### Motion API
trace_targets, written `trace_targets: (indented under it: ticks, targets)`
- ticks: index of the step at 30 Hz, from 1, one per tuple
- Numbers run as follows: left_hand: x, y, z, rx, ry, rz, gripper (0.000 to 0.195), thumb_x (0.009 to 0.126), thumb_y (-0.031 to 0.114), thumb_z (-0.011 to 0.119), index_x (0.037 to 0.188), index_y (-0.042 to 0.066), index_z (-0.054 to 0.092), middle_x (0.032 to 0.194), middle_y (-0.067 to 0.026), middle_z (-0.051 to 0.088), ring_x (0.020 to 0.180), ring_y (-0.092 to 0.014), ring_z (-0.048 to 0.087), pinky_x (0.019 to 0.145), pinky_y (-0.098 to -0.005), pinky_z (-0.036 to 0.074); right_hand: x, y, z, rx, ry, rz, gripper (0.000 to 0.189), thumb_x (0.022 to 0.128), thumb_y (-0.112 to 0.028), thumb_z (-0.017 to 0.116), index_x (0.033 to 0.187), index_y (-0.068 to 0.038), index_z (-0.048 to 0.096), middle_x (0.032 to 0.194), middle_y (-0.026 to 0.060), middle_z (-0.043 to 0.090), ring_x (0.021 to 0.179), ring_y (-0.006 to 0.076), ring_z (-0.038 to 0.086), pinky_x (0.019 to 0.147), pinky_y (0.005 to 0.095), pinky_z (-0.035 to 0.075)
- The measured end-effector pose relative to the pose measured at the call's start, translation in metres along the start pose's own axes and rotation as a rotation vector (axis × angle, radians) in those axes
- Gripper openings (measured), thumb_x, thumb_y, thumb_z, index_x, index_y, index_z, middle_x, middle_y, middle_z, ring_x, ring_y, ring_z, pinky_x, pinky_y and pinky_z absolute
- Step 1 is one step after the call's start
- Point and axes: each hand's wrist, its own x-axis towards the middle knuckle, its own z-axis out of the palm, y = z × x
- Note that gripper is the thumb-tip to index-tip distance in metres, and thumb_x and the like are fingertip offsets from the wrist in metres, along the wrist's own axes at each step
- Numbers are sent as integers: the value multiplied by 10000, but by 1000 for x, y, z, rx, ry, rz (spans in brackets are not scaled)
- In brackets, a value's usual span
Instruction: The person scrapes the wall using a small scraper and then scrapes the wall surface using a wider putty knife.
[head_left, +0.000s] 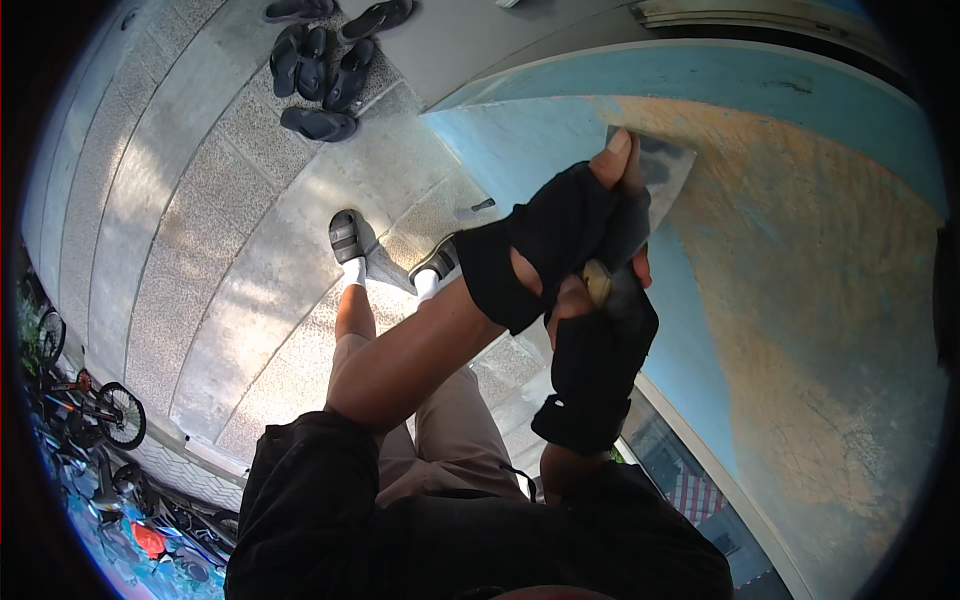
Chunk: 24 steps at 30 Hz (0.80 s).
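My right hand (607, 319), in a black fingerless glove or wrap, is closed around the pale handle (597, 283) of a wide scraper. My left hand (577, 199), covered the same way, lies across the scraper's flat metal blade (670, 176), with thumb and finger near its far end. The blade is held in front of a blue wall (517, 139) with a large brownish, worn-looking patch (810, 300). Whether the blade's edge touches the wall, I cannot tell. My fingers hide part of the blade and handle.
A small dark-handled tool (480, 206) lies on the paved floor (300, 195) beside my sandalled foot (439, 259). Several dark flip-flops (319, 124) lie further off. A window (675, 457) borders the wall's lower side. Bicycles (120, 416) stand at far left.
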Motion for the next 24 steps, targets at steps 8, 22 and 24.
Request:
trace_targets:
  ticks: [8, 22, 24]
  targets:
    - [-2, 6, 6, 15, 76, -82, 691, 986, 670, 391, 806, 33, 588, 649, -153, 641, 607, -247, 657, 622, -321, 543, 5, -8, -5, -164, -67, 143, 97, 889, -81, 656, 924, 9, 646, 734, 75, 635, 674, 166, 609, 634, 298, 483]
    - [-1, 7, 11, -24, 49, 0, 704, 984, 672, 394, 838, 17, 609, 642, -133, 636, 599, -238, 658, 617, -321, 552, -1, -8, -6, -115, -22, 151, 111, 910, -88, 640, 937, 17, 662, 806, 60, 679, 728, 173, 644, 676, 313, 506]
    - [-1, 7, 11, -40, 112, 27, 677, 988, 660, 402, 899, 19, 599, 640, -130, 634, 609, -239, 662, 609, -317, 549, -2, -8, -7, -166, -60, 180, 147, 910, -94, 641, 995, 24, 663, 856, 75, 690, 782, 174, 659, 715, 312, 513]
